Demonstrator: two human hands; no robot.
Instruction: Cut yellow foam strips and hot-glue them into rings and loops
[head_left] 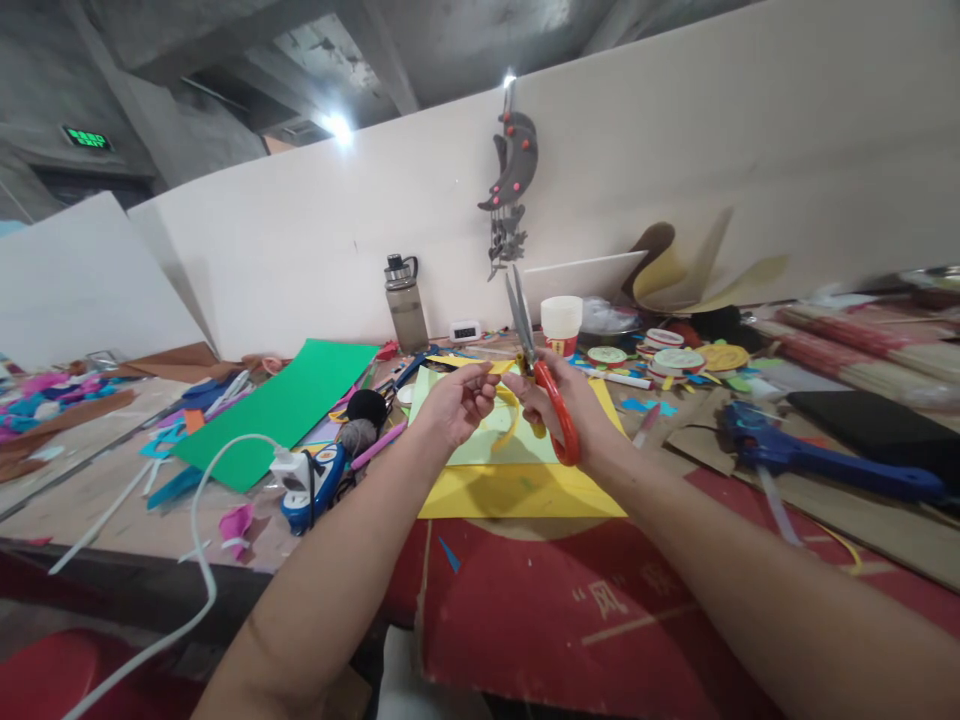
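Note:
My left hand (pixel 461 405) is closed in a pinch on a small yellow paper piece (pixel 501 367) near the middle of the view. In my right hand (pixel 581 400) is a pair of scissors (pixel 561 420) with red handles, its blades pointing up and away from me, slightly parted. The right fingertips are close to the yellow paper; whether they also grip it I cannot tell. A curled yellow paper strip (pixel 511 425) shows between the hands. Below them lie a pale green sheet (pixel 480 450) and a yellow sheet (pixel 525 492) on a red board (pixel 540 600).
Left of the hands are a green sheet (pixel 285 420), a power strip (pixel 311 500) with a white cable, and a black pompom (pixel 367 407). Behind stand a water bottle (pixel 406 305) and paper cups (pixel 561 322). At right lies a blue glue gun (pixel 817 455).

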